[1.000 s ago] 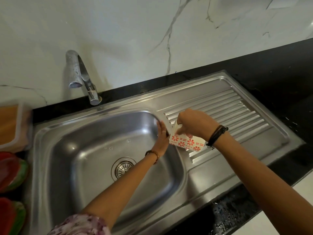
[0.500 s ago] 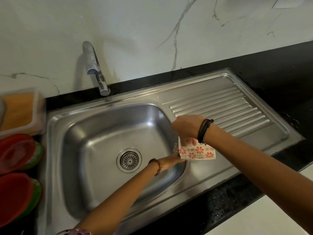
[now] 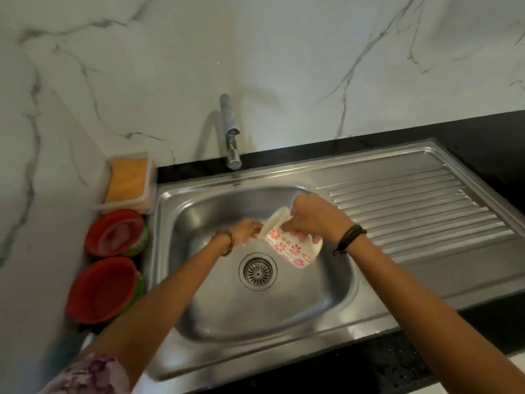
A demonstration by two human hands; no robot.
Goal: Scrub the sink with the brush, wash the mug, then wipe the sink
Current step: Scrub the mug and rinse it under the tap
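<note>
Starting at the left, two red bowls (image 3: 108, 282) sit on the counter at about 9 o'clock from the drain (image 3: 258, 271). An orange sponge in a clear tub (image 3: 127, 180) is behind them, at about 10 o'clock. The tap (image 3: 231, 129) stands at 12 o'clock, and no water can be seen coming out.

Next comes the left hand (image 3: 244, 230). It is blurry, so I cannot tell how its fingers lie. Its fingertips meet the open mouth of the mug (image 3: 289, 245), maybe rubbing the rim.

The mug hangs over the sink (image 3: 199, 322) bowl, tipped on its side, just up and right of the drain at about 1 o'clock. It is white with red flowers. The right hand (image 3: 315, 217) grips it from above, fingers curled round its body.

I think the mug is hard, a bit heavy, and would break if it dropped on the steel. If it is wet or soapy it will be slippery. A good place to hold it is round the middle, with the whole hand, not just by the rim.

The ridged draining board (image 3: 426, 211) lies at 3 o'clock.
</note>
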